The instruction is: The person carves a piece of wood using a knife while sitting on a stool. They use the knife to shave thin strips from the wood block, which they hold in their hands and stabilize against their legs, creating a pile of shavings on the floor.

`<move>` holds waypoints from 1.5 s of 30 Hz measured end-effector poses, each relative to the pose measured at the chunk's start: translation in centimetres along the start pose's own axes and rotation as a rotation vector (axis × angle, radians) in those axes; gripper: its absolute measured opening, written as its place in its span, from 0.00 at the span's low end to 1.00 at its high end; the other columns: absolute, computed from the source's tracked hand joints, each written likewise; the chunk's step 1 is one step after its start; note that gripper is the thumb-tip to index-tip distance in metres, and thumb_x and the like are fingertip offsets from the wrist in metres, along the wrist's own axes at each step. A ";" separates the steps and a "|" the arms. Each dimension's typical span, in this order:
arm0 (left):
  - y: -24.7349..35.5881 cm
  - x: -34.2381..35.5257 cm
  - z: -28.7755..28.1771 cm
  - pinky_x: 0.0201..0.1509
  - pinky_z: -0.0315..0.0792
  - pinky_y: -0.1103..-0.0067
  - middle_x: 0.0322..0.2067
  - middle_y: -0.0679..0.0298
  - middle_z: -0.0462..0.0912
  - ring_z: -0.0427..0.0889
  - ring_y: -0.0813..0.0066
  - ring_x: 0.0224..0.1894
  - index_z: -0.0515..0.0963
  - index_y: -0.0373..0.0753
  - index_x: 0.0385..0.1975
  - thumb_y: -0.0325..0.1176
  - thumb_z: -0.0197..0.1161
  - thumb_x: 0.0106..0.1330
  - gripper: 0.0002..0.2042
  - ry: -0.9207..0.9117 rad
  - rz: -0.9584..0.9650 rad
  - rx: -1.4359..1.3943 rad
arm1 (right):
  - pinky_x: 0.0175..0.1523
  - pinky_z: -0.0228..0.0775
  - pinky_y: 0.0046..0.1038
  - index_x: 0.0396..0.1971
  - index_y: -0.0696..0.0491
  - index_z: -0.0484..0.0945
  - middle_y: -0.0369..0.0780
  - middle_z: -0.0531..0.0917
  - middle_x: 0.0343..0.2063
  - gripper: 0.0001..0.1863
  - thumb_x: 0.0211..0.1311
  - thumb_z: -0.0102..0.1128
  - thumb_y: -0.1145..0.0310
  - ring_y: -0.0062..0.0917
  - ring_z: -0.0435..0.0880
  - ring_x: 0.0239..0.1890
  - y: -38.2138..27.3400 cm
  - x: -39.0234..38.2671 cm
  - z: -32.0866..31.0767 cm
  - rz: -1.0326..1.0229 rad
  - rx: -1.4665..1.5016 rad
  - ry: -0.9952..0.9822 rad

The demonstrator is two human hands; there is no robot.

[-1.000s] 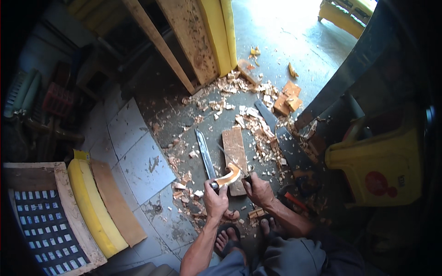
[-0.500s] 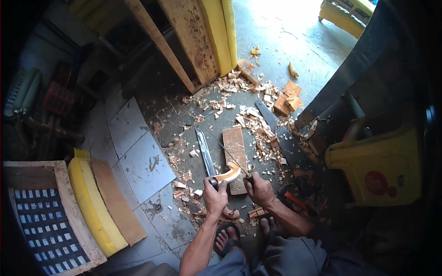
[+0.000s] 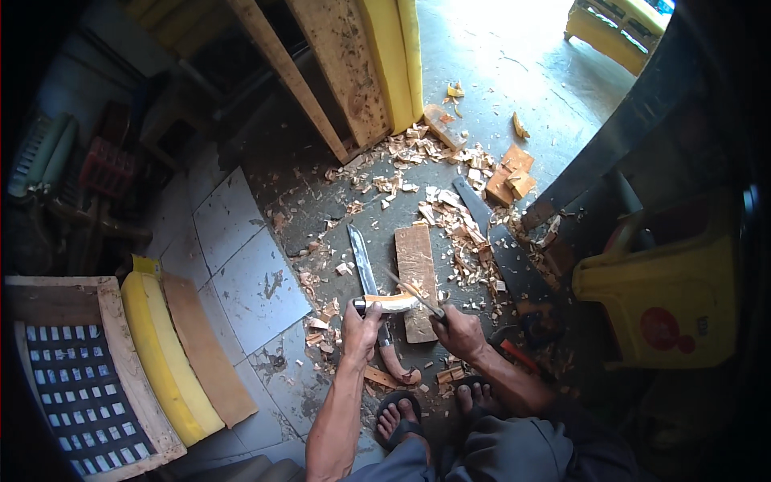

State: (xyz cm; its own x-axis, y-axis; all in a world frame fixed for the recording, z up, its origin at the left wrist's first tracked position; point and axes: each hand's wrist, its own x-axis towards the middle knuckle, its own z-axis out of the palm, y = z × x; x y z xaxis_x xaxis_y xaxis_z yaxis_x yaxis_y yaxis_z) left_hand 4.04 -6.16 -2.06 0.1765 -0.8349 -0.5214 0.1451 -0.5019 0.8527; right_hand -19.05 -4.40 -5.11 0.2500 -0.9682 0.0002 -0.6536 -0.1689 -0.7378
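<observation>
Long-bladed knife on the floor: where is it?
Head view, near centre: the long-bladed knife lies just left of the wooden block, partly hidden behind the curved wooden piece in the left hand.

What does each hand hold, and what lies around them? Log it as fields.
Left hand: grips a curved wooden piece by its dark end
Right hand: grips a thin tool, slanting toward the upper left
Tool and piece: cross in view; contact unclear
Beyond hands: wooden block; long blade to its left
Floor: scattered wood shavings
Far right: yellow plastic object
</observation>
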 end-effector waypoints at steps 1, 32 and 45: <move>0.3 0.0 -0.2 0.57 0.80 0.60 0.47 0.50 0.80 0.84 0.58 0.49 0.68 0.29 0.51 0.28 0.58 0.73 0.13 -0.030 0.008 -0.074 | 0.27 0.73 0.46 0.34 0.54 0.70 0.51 0.81 0.21 0.14 0.67 0.60 0.60 0.48 0.83 0.24 0.0 -0.1 0.0 0.003 -0.026 0.017; 2.2 4.5 -2.0 0.55 0.79 0.59 0.42 0.50 0.83 0.85 0.58 0.46 0.75 0.27 0.46 0.37 0.58 0.73 0.16 -0.203 -0.073 -0.155 | 0.26 0.72 0.46 0.35 0.57 0.70 0.54 0.80 0.20 0.13 0.67 0.60 0.62 0.51 0.82 0.22 -0.4 1.0 -0.2 0.084 -0.021 -0.040; 2.0 4.5 -1.9 0.54 0.80 0.57 0.43 0.53 0.82 0.84 0.59 0.46 0.72 0.29 0.48 0.34 0.56 0.74 0.13 -0.196 -0.109 -0.154 | 0.31 0.75 0.49 0.36 0.58 0.69 0.55 0.82 0.21 0.17 0.69 0.57 0.57 0.52 0.84 0.25 -0.3 1.7 -0.3 -0.014 0.045 0.002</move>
State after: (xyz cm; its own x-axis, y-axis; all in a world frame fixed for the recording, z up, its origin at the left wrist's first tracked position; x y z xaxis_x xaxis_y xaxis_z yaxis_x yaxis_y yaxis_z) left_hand 6.95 -10.50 -2.80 -0.0379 -0.8132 -0.5808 0.3021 -0.5633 0.7690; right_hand -18.64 -6.10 -4.62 0.2579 -0.9661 0.0120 -0.6175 -0.1744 -0.7670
